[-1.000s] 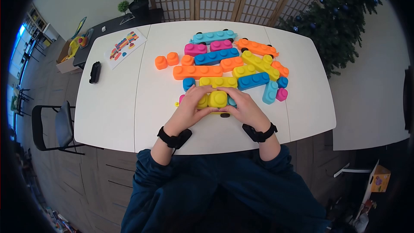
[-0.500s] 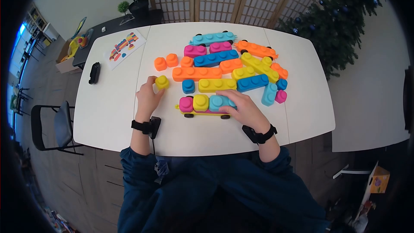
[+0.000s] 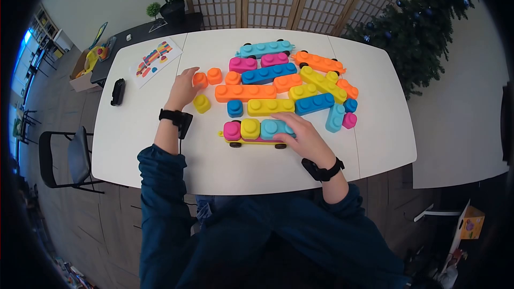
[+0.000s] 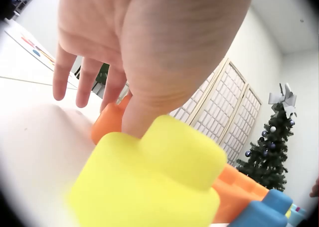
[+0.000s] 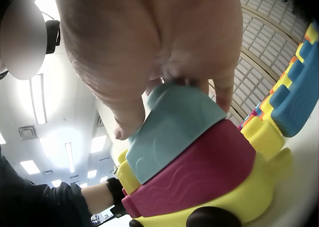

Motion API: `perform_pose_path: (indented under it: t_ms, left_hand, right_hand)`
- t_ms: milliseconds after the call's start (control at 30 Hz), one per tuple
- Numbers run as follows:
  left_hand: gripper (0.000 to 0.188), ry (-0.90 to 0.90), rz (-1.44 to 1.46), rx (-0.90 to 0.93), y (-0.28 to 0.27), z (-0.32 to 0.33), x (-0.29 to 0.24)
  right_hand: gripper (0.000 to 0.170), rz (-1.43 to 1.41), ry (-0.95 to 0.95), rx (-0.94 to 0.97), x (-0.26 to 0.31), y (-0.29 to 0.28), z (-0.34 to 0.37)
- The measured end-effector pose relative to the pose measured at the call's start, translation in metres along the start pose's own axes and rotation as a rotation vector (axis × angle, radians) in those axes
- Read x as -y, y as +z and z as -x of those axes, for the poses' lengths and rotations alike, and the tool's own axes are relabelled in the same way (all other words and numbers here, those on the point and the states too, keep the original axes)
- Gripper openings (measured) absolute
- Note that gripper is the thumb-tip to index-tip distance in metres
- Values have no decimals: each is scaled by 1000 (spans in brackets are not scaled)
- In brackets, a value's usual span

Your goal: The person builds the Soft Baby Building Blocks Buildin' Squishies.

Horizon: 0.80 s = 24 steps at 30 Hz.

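Observation:
My left hand (image 3: 183, 92) is at a small orange block (image 3: 201, 80) on the left, its thumb and forefinger on either side of it. In the left wrist view its other fingers (image 4: 85, 80) are straight. A loose yellow block (image 3: 202, 104) sits just below that hand. My right hand (image 3: 308, 138) holds the light blue block (image 5: 169, 124) at the right end of a wheeled yellow car (image 3: 247, 141). That block lies over a magenta layer (image 5: 194, 167). A pink block (image 3: 232, 130) and a yellow block (image 3: 250, 128) are also on the car.
Beyond the car lie a long yellow block (image 3: 271, 107), a blue cube (image 3: 235, 108) and a long orange block (image 3: 245, 93). Light blue (image 3: 265, 48) and orange (image 3: 320, 62) wheeled cars stand farther back. A picture sheet (image 3: 155, 60) and a black case (image 3: 118, 92) are at left.
Both hands were at the car, over a yellow block. My left hand carried that block left, set it down and moved up to the orange block. The right hand stayed at the car.

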<state>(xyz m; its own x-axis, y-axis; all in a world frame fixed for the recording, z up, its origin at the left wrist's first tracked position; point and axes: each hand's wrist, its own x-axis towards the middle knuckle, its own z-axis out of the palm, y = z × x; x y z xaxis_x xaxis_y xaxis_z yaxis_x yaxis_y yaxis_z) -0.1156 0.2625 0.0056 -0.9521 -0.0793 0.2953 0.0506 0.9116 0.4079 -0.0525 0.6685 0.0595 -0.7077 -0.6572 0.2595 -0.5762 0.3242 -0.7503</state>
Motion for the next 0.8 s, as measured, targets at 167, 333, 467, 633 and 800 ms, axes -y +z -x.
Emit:
perform_pose_path:
  t_ms: [167,333,467,633,800]
  left_hand:
    - [50,-73,7,161,-12,-10,-12]
    - [45,-34,58,16,-41,-3,-50]
    - [47,131,227,-22,-60,19,-101]
    - [52,331,505,250,-70,52,-158]
    - [55,434,507,261,-51,74,-189]
  right_hand:
    - [59,102,10,-110,3,-8,12]
    - [58,25,61,-91,-4,-8,20]
    - [54,-13,61,-96,-3,-3,18]
    - [53,16,36,-102,-4,1,16]
    - [54,26,22,-100,-4,3,13]
